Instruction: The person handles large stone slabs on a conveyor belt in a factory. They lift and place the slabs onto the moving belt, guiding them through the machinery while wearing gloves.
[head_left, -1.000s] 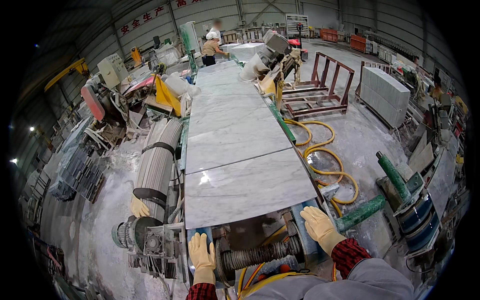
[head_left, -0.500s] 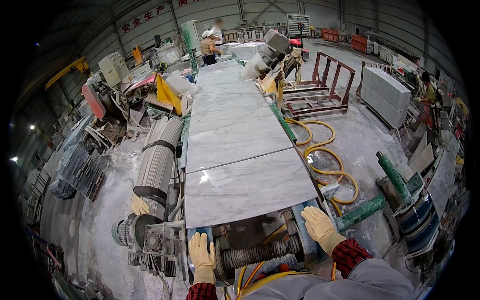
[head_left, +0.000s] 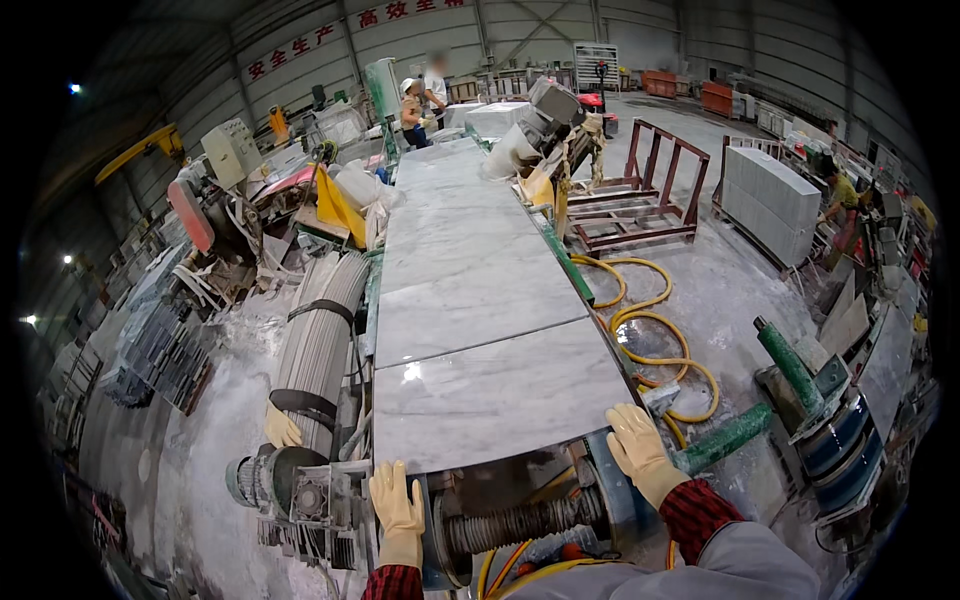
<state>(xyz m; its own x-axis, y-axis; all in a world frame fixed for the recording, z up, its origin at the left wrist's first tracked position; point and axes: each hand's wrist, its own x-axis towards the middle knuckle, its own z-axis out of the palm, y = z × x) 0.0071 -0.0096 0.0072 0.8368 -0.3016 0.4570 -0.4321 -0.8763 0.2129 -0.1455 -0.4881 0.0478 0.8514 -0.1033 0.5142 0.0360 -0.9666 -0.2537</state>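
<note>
A grey-veined white stone slab (head_left: 500, 405) lies flat on the long conveyor, its near edge in front of me. A second slab (head_left: 470, 290) lies beyond it, a thin dark seam between them. My left hand (head_left: 397, 515), in a cream rubber glove, rests with straight fingers at the slab's near left corner. At the near right corner, my right hand (head_left: 645, 458), gloved alike, has its fingers stretched out against the edge. Neither hand wraps round anything. Below the slab's near edge, a dark ridged roller (head_left: 525, 518) spans the blue frame.
A loose cream glove (head_left: 282, 427) lies by a motor (head_left: 250, 480) at left, near a strapped roll of strips (head_left: 318, 330). Yellow hose (head_left: 690, 375) loops on the right floor near green pipes (head_left: 725, 440). Two people (head_left: 425, 100) stand at the far end; another (head_left: 843, 205) works at right.
The view has tipped up slightly, so the scene sits lower. The slab's near edge is closer to me relative to my hands, and my left hand has shifted slightly left.
</note>
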